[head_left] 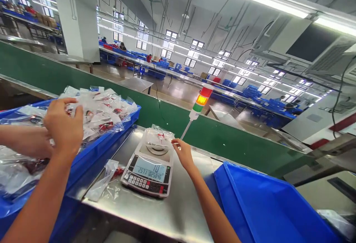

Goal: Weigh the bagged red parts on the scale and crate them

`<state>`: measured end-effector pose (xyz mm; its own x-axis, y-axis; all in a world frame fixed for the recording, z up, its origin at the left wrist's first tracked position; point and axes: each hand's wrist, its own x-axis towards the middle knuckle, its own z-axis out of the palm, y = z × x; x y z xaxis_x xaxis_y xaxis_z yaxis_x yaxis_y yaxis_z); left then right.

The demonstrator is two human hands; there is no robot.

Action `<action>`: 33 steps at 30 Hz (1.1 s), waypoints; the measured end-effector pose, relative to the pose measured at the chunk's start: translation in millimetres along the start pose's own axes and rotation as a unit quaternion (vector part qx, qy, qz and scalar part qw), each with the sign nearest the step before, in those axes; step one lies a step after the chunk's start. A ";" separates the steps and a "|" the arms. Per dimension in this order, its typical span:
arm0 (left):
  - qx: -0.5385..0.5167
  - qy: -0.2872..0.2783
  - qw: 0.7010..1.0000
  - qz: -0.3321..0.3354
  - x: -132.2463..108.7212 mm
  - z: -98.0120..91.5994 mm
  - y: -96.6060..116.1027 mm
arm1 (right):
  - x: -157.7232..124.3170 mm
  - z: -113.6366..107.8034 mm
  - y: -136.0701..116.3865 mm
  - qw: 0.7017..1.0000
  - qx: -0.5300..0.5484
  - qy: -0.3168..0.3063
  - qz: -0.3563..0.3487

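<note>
My left hand (65,124) hovers over a heap of clear plastic bags (102,105) with small red parts in them, its thumb and index finger apart. The bags fill a blue bin (111,144) on the left. My right hand (183,153) pinches the right edge of a clear bag with red parts (160,137), which lies on the pan of a digital counting scale (147,172). The scale's display is lit and reads 10 on its upper line. Another clear bag with a red part (107,178) lies on the metal table left of the scale.
Another person's forearm (23,139) reaches into the left bin, its hand mostly hidden behind mine. A signal tower (201,102) glows amber behind the scale. At right stands a blue bin (267,206). A green barrier (239,146) runs behind the metal table (155,215).
</note>
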<state>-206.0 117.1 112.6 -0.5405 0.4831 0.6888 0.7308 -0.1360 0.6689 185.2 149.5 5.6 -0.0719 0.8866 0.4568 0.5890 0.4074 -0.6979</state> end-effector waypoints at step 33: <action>0.169 -0.395 0.876 0.218 -197.6 120.6 -126.9 | -177.9 -5.8 143.3 0.958 -0.219 0.128 0.135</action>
<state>-141.7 143.2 -142.1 0.1792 0.9155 0.3603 0.9503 -0.2558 0.1773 287.1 48.9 -172.5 0.2972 0.8415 0.4513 0.8437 -0.0102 -0.5367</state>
